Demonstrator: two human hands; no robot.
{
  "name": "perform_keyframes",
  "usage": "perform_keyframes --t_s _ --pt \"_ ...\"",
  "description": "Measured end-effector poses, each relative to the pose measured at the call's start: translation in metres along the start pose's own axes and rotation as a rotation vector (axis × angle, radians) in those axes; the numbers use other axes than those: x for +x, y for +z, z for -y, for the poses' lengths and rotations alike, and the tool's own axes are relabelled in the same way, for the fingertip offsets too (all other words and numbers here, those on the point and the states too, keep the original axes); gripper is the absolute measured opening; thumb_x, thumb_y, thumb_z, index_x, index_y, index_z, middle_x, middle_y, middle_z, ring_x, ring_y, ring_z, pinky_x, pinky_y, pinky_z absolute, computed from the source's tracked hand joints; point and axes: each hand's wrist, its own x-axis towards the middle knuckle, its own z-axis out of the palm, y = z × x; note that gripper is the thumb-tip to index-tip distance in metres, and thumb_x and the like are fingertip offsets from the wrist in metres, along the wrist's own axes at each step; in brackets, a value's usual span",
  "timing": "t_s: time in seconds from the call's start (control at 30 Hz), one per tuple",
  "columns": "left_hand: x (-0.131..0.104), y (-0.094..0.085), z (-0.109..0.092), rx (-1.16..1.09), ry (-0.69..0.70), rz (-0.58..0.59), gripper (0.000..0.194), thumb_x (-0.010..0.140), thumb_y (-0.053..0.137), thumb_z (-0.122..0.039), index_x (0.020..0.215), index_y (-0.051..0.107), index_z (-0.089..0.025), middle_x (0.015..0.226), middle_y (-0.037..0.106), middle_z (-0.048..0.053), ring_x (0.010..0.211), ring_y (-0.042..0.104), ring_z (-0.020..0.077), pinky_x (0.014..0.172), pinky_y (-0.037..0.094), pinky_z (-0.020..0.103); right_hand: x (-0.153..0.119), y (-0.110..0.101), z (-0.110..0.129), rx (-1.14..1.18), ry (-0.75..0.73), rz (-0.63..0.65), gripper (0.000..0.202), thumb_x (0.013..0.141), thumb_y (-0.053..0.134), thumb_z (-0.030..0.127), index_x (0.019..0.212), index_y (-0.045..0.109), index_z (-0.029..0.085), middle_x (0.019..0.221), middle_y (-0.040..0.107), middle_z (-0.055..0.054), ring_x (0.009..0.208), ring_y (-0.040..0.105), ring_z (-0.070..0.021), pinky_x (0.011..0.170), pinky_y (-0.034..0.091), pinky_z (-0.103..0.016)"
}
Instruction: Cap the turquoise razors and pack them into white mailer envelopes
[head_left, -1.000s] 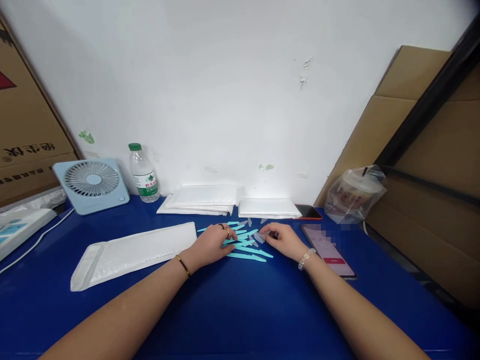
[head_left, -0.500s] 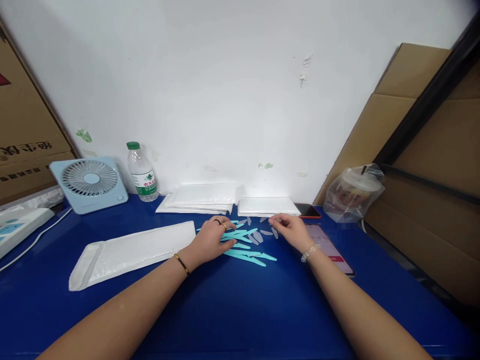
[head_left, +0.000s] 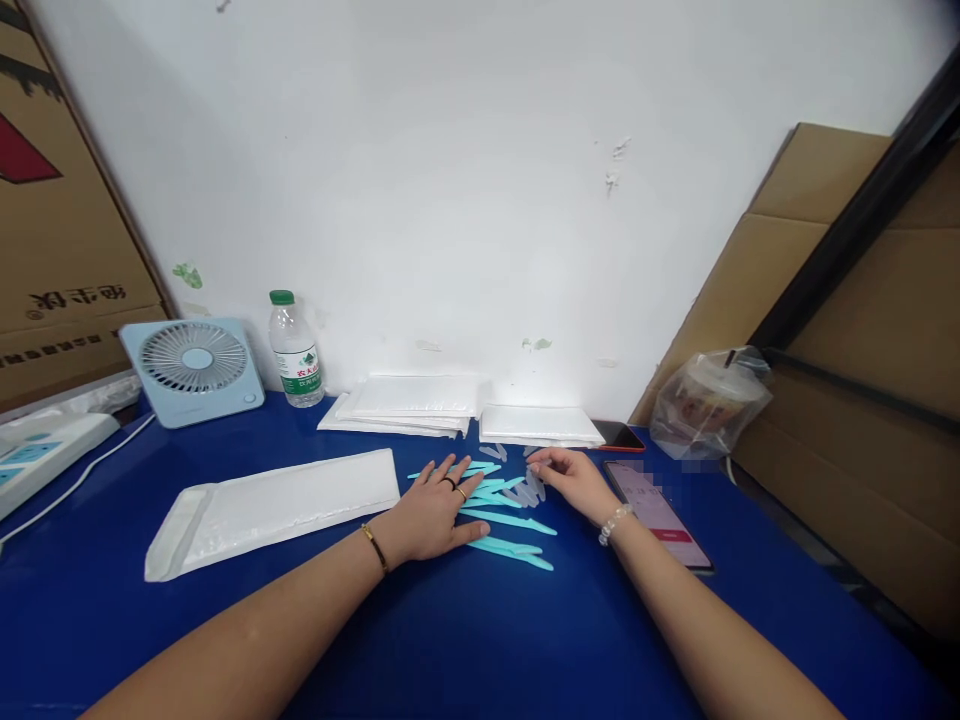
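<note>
Left hand (head_left: 436, 512); turquoise sticks (head_left: 510, 520) seemingly beneath.

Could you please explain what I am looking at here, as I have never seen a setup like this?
Of course. There is no machine: these are a person's bare hands, seen from one camera worn on the head, looking forward and down.

On the blue table, the left hand lies palm down, fingers spread, over slim turquoise plastic sticks. The right hand has its fingertips together beside small translucent pieces; whether it grips one is too small to tell.

Around them are a long white pouch, a lit phone, a square fan, a green-capped water bottle and a bagged drink cup.
</note>
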Motion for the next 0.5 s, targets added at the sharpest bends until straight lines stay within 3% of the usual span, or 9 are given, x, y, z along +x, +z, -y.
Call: perform_keyframes --t_s 0.2,0.37,0.5 --pt "0.004 0.0061 0.0016 0.038 0.049 -0.094 0.073 0.082 0.032 -0.066 0.143 0.013 -0.029 0.15 0.011 0.007 0.137 0.008 0.0299 0.107 0.005 0.053 0.0005 0.0032 0.0016 -0.193 -0.124 -0.065 0.025 0.078 0.054 0.032 0.098 0.066 0.021 0.101 0.065 -0.007 0.089 0.059 -0.0212 0.07 0.047 -0.031" --pt "0.0051 0.0067 0.0021 0.064 0.059 -0.063 0.069 0.084 0.029 -0.064 0.142 0.016 -0.03 0.149 0.018 0.007 0.136 0.011 0.0291 0.107 0.006 0.052 0.0042 0.0048 -0.0036 -0.233 -0.215 -0.042 0.022 0.08 0.053 0.028 0.098 0.064 0.021 0.098 0.064 -0.006 0.091 0.058 -0.0199 0.078 0.046 -0.033" --pt "0.0073 -0.0015 -0.0047 0.093 0.05 -0.203 0.068 0.086 0.028 -0.061 0.143 0.01 -0.03 0.15 0.011 0.005 0.137 0.003 0.0282 0.108 0.006 0.051 0.0077 0.0029 -0.0069 -0.287 -0.267 -0.208 0.023 0.082 0.053 0.031 0.1 0.062 0.021 0.099 0.063 -0.008 0.096 0.056 -0.0221 0.084 0.045 -0.036"
